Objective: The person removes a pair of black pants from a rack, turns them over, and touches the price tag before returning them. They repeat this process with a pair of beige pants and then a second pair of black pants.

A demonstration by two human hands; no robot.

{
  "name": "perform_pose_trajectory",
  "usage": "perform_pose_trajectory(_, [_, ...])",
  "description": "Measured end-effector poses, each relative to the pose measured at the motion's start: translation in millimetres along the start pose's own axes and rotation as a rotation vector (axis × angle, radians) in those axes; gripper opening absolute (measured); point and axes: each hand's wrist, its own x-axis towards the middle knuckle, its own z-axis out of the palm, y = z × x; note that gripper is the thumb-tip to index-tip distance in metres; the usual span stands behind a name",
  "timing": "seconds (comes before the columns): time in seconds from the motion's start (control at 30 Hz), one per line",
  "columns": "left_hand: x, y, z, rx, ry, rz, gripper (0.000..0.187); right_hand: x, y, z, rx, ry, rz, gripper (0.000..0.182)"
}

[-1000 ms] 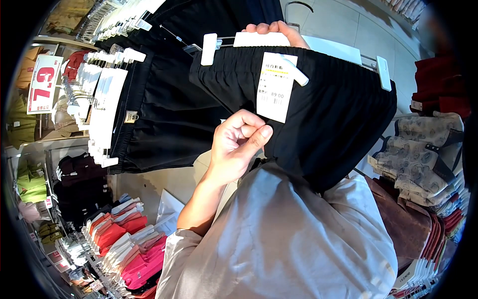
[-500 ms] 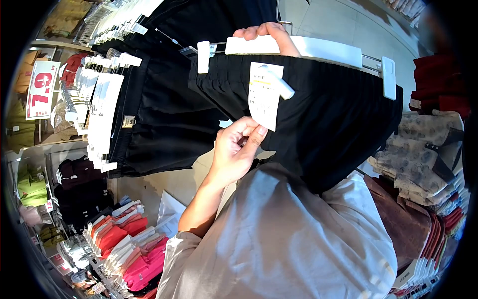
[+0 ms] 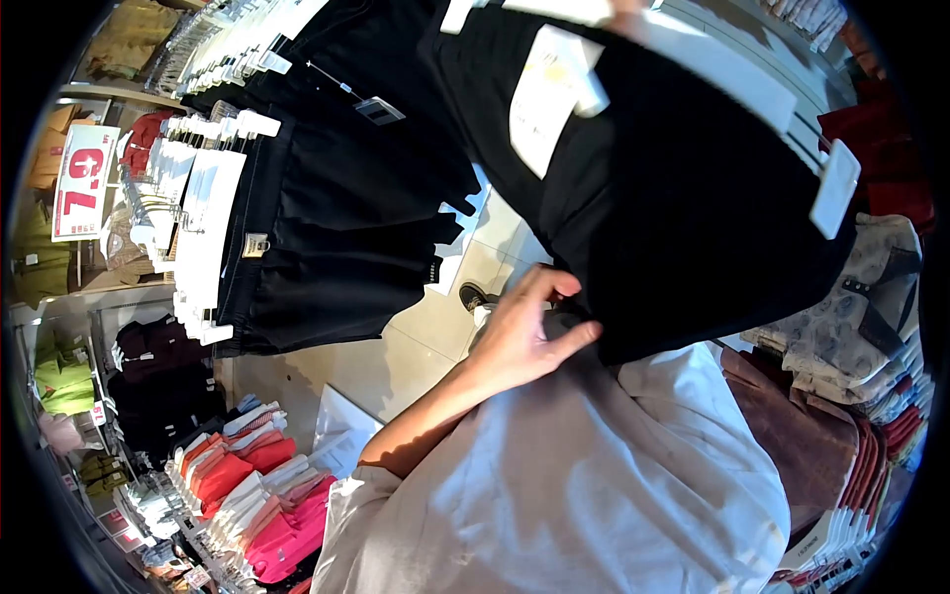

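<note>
Black elastic-waist clothing (image 3: pixel 693 198) hangs tilted from a white hanger (image 3: pixel 732 69) in front of me. My right hand (image 3: pixel 625 15), blurred and mostly cut off at the top edge, is closed on the hanger's bar. A white paper label (image 3: pixel 540 104) and a white plastic security tag (image 3: pixel 593 95) are on the front of the black cloth. My left hand (image 3: pixel 534 332) is below the label, at the lower left edge of the cloth, with thumb and fingers apart and nothing between them.
Black shorts (image 3: pixel 327 238) on white hangers fill the left rack, near a red-numbered price sign (image 3: pixel 83 183). Pink and red clothes (image 3: pixel 287 530) hang lower left. Patterned shirts (image 3: pixel 831 307) and brown garments (image 3: pixel 792 436) are at the right. A shoe (image 3: pixel 475 296) shows on the tiled floor.
My left hand has let go of the paper label and moved down and right, its fingers spreading. The black clothing and its hanger have shifted right and tilted more, with my right hand moving up.
</note>
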Motion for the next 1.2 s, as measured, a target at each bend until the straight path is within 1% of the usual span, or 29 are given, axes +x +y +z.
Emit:
perform_pose_trajectory(0.03, [-2.2, -3.2, 6.5, -0.012, -0.075, -0.029, 0.055, 1.0, 0.1, -0.1, 0.014, -0.001, 0.0, 0.014])
perform_pose_trajectory(0.07, [-2.6, -4.0, 9.8, 0.052, -0.148, -0.029, 0.057, 3.6, -0.2, 0.3, 0.028, -0.007, 0.003, 0.014])
perform_pose_trajectory(0.13, [-5.0, -12.8, 20.3, -0.039, -0.27, -0.06, 0.056, 7.5, 1.0, 1.7, 0.051, -0.016, 0.014, 0.014])
perform_pose_trajectory(0.17, [-6.1, -19.1, 23.7, -0.063, -0.28, 0.055, 0.045, 8.1, 0.6, 2.9, 0.057, -0.024, 0.02, 0.014])
perform_pose_trajectory(0.2, [-7.5, -23.2, 26.8, -0.064, -0.268, 0.054, 0.045, 13.1, 1.8, 5.4, 0.068, -0.032, 0.031, 0.014])
perform_pose_trajectory(0.27, [-5.4, -20.0, 26.4, -0.068, -0.222, 0.274, 0.031, 9.8, -3.0, 8.9, 0.082, -0.043, 0.043, 0.014])
perform_pose_trajectory(0.3, [-3.2, -14.5, 23.9, -0.081, -0.247, 0.275, 0.021, 10.2, -3.8, 10.2, 0.085, -0.044, 0.046, 0.014])
perform_pose_trajectory(0.33, [-3.0, -9.9, 22.7, -0.082, -0.242, 0.278, 0.021, 9.1, -5.9, 10.2, 0.088, -0.046, 0.045, 0.014])
perform_pose_trajectory(0.43, [0.1, 11.4, 13.2, -0.208, -0.433, 0.117, 0.018, 10.7, -10.6, 11.7, 0.09, -0.054, 0.038, 0.014])
perform_pose_trajectory(0.47, [-0.6, 10.5, 12.4, -0.208, -0.437, 0.126, 0.018, 12.3, -11.9, 12.3, 0.087, -0.052, 0.032, 0.014])
perform_pose_trajectory(0.53, [-3.7, 5.8, 13.6, -0.16, -0.271, 0.348, 0.017, 15.4, -14.8, 14.1, 0.082, -0.049, 0.019, 0.014])
perform_pose_trajectory(0.6, [-3.6, 2.8, 9.8, -0.198, -0.302, 0.331, 0.018, 15.4, -16.0, 14.5, 0.067, -0.043, -0.003, 0.014])
perform_pose_trajectory(0.67, [-4.8, 2.7, 7.3, -0.216, -0.383, 0.213, 0.024, 19.3, -18.0, 14.9, 0.054, -0.039, -0.017, 0.014])
perform_pose_trajectory(0.7, [-7.1, -1.2, 9.0, -0.197, -0.422, 0.193, 0.032, 23.8, -20.4, 15.4, 0.046, -0.034, -0.02, 0.014])
perform_pose_trajectory(0.73, [-8.9, -0.5, 13.6, -0.197, -0.425, 0.203, 0.032, 24.9, -22.4, 16.3, 0.036, -0.028, -0.03, 0.014])
perform_pose_trajectory(0.8, [-11.4, 3.5, 22.7, -0.558, -0.283, 0.228, 0.045, 26.8, -26.8, 16.8, 0.019, -0.019, -0.057, 0.014])
perform_pose_trajectory(0.83, [-11.6, 3.4, 19.7, -0.48, -0.295, 0.221, 0.06, 31.3, -27.3, 17.6, 0.011, -0.016, -0.073, 0.014])
perform_pose_trajectory(0.87, [-10.3, 3.8, 15.7, -0.48, -0.301, 0.232, 0.06, 33.5, -28.1, 18.6, -0.006, -0.009, -0.091, 0.014])
perform_pose_trajectory(0.93, [-3.8, 24.5, 2.7, -0.122, -0.25, 0.253, 0.064, 41.5, -29.4, 20.0, -0.021, -0.004, -0.125, 0.014])
perform_pose_trajectory(0.97, [-0.4, 32.2, 1.8, -0.084, -0.177, 0.278, 0.056, 45.3, -29.9, 20.4, -0.027, -0.001, -0.137, 0.014])
perform_pose_trajectory(1.0, [2.1, 33.9, 3.9, -0.085, -0.18, 0.286, 0.056, 47.7, -30.8, 20.6, -0.033, 0.002, -0.152, 0.014])
perform_pose_trajectory(1.07, [7.5, 37.8, 8.6, 0.016, -0.046, 0.406, 0.043, 52.6, -32.8, 21.5, -0.044, 0.005, -0.177, 0.014])
perform_pose_trajectory(1.1, [7.1, 35.2, 13.8, 0.033, -0.051, 0.383, 0.032, 57.5, -34.4, 22.8, -0.048, 0.006, -0.194, 0.014])
perform_pose_trajectory(1.13, [5.5, 32.5, 14.9, 0.035, -0.056, 0.392, 0.032, 60.4, -36.3, 22.8, -0.051, 0.01, -0.209, 0.014])
perform_pose_trajectory(1.2, [6.1, 32.1, 12.8, -0.008, -0.021, 0.633, 0.021, 65.5, -40.9, 22.3, -0.052, 0.02, -0.234, 0.014])
